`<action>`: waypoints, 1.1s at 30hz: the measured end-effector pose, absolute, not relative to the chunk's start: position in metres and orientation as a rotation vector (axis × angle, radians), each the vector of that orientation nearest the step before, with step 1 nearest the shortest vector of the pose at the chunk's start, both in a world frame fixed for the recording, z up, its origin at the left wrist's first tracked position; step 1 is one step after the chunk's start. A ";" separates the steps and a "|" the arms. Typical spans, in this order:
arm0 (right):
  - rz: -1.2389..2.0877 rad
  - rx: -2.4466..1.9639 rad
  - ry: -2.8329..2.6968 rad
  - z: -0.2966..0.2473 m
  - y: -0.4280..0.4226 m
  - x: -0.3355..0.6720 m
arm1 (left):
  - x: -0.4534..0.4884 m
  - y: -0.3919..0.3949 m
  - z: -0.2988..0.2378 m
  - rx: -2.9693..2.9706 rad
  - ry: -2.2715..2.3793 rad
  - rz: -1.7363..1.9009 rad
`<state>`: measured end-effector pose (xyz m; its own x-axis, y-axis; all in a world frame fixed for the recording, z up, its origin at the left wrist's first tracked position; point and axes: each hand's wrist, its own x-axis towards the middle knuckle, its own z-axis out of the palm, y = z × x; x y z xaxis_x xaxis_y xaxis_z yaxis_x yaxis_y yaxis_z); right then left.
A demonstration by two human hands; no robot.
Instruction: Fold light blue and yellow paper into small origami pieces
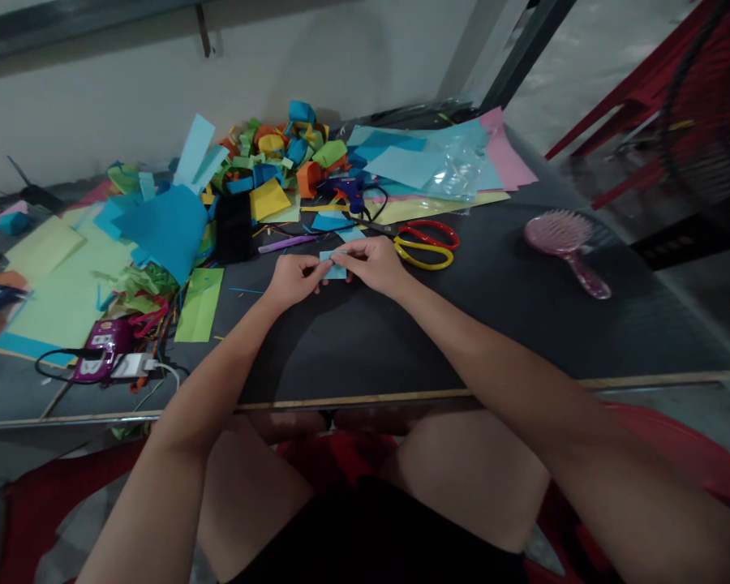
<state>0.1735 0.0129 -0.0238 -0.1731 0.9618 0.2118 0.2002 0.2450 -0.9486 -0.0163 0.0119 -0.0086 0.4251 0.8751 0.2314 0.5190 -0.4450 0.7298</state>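
Observation:
A small light-blue piece of paper (334, 268) is held between both hands above the dark table. My left hand (295, 278) pinches its left side, thumb on top and fingertips underneath. On the other side my right hand (374, 261) grips the upper right part, with its thumb close to the left thumb. Just right of that hand lie scissors (429, 245) with one red and one yellow handle. A purple pen-like stick (287, 243) rests beyond the left hand. Whether the paper is folded I cannot tell.
Folded coloured paper pieces (273, 150) are heaped at the back, beside a blue glue gun (353, 193). Paper sheets (407, 162) lie back right, a pink hairbrush (563, 235) at right. A purple power strip (103, 349) with cords and a green paper (199, 307) are at left.

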 end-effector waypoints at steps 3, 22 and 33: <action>1.044 -1.083 -1.553 -0.024 0.014 0.173 | -0.015 0.011 -0.008 2.026 1.120 0.845; 0.881 -1.130 -1.647 -0.021 0.011 0.178 | -0.012 0.012 -0.014 1.888 1.229 1.099; 1.032 -1.111 -1.528 -0.025 0.013 0.172 | -0.012 0.012 -0.013 1.863 1.285 1.126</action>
<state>0.1716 0.0126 -0.0252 -0.1366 0.9681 0.2099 0.1672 0.2314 -0.9584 -0.0122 0.0124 -0.0131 0.1702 0.9374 0.3038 0.4245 -0.3480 0.8359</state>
